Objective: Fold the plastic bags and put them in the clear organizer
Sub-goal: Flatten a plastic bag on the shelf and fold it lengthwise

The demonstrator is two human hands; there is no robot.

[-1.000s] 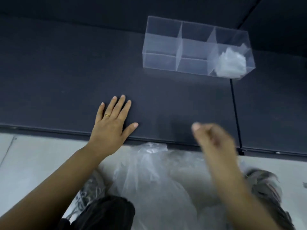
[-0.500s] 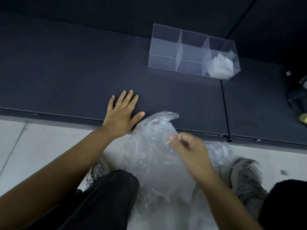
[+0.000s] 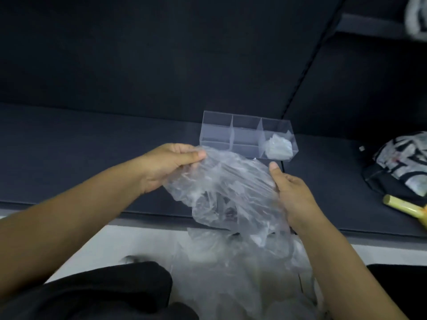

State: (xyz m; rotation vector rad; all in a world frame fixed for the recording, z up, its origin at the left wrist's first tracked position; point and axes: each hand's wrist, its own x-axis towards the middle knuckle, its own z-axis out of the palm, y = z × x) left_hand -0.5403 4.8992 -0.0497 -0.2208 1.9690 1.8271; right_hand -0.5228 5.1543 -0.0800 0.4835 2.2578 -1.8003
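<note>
A crumpled clear plastic bag (image 3: pixel 228 192) hangs in the air between both hands, above the edge of the dark cushion. My left hand (image 3: pixel 168 167) pinches its upper left edge. My right hand (image 3: pixel 291 192) grips its right side, thumb up. Behind the bag stands the clear organizer (image 3: pixel 245 125) with several compartments. A folded bag (image 3: pixel 277 148) lies in its right front compartment. More loose clear bags (image 3: pixel 233 273) lie in a heap on my lap and the floor below.
The organizer stands on a dark cushioned seat (image 3: pixel 92 146) with a tall dark backrest behind. At the right lie a black-and-white patterned cloth item (image 3: pixel 402 162) and a yellow stick-like object (image 3: pixel 404 207). Pale floor (image 3: pixel 138 239) runs along the seat's front; my dark-trousered knees are at the bottom.
My left hand left the cushion and took the bag's left edge. Both hands raised the bag off the heap. The camera tilted up, showing the backrest.
</note>
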